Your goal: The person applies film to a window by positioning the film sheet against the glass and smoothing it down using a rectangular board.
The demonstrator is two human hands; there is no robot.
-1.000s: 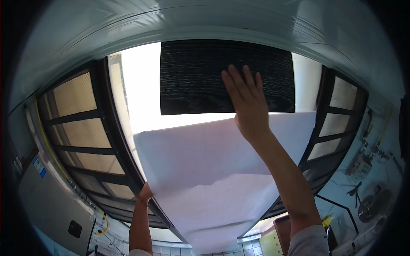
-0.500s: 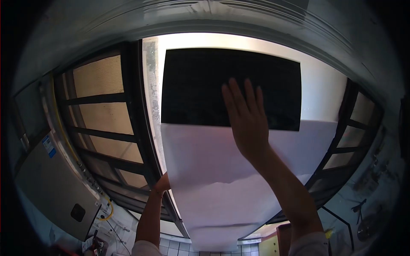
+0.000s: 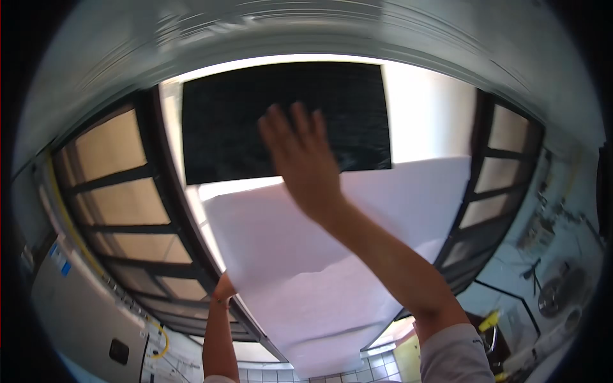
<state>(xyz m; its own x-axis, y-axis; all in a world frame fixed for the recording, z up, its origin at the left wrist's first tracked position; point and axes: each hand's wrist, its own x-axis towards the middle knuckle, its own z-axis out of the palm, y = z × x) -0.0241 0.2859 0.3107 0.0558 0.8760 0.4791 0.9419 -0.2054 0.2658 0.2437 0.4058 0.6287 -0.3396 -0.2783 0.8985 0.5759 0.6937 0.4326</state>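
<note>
A black rectangular sheet (image 3: 223,127) lies against the bright glass (image 3: 431,118). My right hand (image 3: 306,159) is over the black sheet's lower part, fingers stretched out and a little spread. A large pale sheet, like backing paper (image 3: 357,230), hangs below the black sheet and runs down toward the floor, with wavy creases. A bright gap shows between the two at the left. My left hand (image 3: 225,288) is at the pale sheet's left edge; its fingers are hidden behind the sheet, so its grip does not show.
Dark-framed panels flank the glass, a left panel (image 3: 115,156) and a right panel (image 3: 504,169). A grey metal box (image 3: 89,319) and yellow tube are at lower left. Pipes and fittings (image 3: 536,236) line the right wall. Tiled floor (image 3: 377,364) shows below.
The view has shifted, so the black sheet and both hands appear farther left. The pale sheet's upper left edge has dropped away from the black sheet, opening a bright gap.
</note>
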